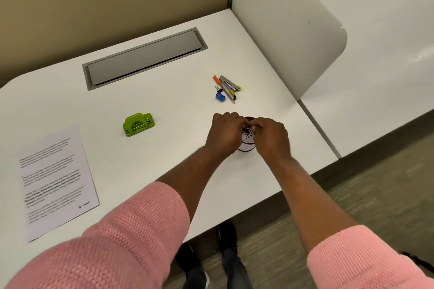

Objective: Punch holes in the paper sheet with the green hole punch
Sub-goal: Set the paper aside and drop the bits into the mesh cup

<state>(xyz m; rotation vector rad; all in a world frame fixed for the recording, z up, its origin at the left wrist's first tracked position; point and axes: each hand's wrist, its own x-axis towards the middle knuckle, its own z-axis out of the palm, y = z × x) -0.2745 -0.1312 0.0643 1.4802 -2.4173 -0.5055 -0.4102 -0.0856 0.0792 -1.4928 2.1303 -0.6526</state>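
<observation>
White worktop (178,171) fills the view, backed by a tan partition and walled on the right by a pale divider panel. Well to the left of the grip lies the paper sheet (56,183), printed side up, flat, close to the near edge and untouched. Between the sheet and the grip, but well apart from both, sits the green hole punch (138,123), also untouched. Both hands are busy elsewhere: the left hand (224,135) and the right hand (270,138) are closed together on a small round cup (246,145), white-sided with a dark rim, the fingers curled over its mouth and a speckled patch showing between them; what exactly they pinch there I cannot tell. Just beyond the grip lies a little heap of desk things: an orange marker (216,79), a stapler (229,82), a blue sharpener (220,97), a binder clip (218,88). The risks, as I judge them: the cup stands near the worktop's near edge, so a tug on the rim could tip it and spill whatever is inside; a left arm reaching back for the punch could sweep the sheet off the edge; and the punching has not yet begun.
</observation>
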